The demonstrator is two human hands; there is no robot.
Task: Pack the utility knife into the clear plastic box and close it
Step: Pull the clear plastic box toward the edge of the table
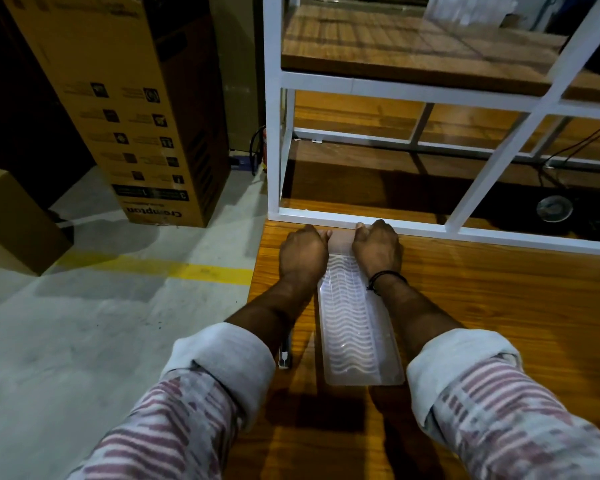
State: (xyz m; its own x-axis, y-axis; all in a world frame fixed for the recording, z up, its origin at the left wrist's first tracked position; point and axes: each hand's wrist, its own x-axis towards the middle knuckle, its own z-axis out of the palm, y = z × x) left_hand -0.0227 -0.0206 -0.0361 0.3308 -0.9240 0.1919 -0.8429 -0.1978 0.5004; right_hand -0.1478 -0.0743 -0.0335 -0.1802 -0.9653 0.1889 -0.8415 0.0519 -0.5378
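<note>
My left hand (303, 252) and right hand (377, 249) both clamp the far end of the long clear ribbed plastic box (355, 323); I should pry evenly (silver utility knife (284, 355) waits left, under my forearm).

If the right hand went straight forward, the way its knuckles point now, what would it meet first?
Most likely the white metal frame of the shelf. The right hand grips the far end of the clear plastic box, and the frame's bottom bar lies just beyond its knuckles; whether they touch is unclear.
</note>
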